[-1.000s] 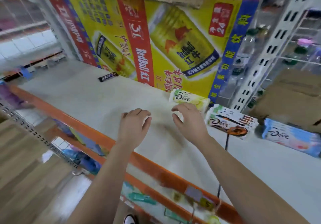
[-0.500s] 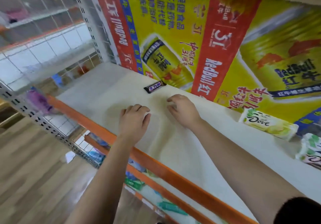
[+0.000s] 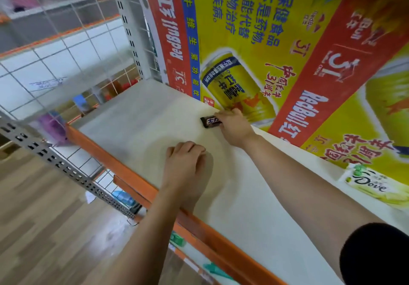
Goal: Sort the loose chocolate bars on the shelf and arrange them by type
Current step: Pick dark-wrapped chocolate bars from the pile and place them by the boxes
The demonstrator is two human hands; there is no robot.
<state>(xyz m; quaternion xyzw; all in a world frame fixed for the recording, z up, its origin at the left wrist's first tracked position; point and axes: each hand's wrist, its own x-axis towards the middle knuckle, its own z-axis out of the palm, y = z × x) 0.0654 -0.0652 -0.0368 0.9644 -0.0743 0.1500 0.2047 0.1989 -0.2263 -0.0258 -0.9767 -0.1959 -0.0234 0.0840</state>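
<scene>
A small dark brown chocolate bar (image 3: 209,121) lies on the white shelf (image 3: 137,116) close to the back poster. My right hand (image 3: 234,127) reaches to it, thumb and fingers closed around its right end. My left hand (image 3: 184,163) rests as a loose fist, knuckles up, on the shelf near the orange front rail, holding nothing. A green and white Dove bar (image 3: 376,186) lies flat at the far right by the poster.
A yellow and red drink poster (image 3: 287,52) forms the back wall. An orange rail (image 3: 132,174) edges the shelf front. A wire grid side panel (image 3: 66,52) and perforated upright (image 3: 130,30) close the left end. Wooden floor lies below.
My right hand has left the Dove bar, travelled left along the shelf and closed on the dark bar. The view swung left, so the other Dove bars dropped out of sight.
</scene>
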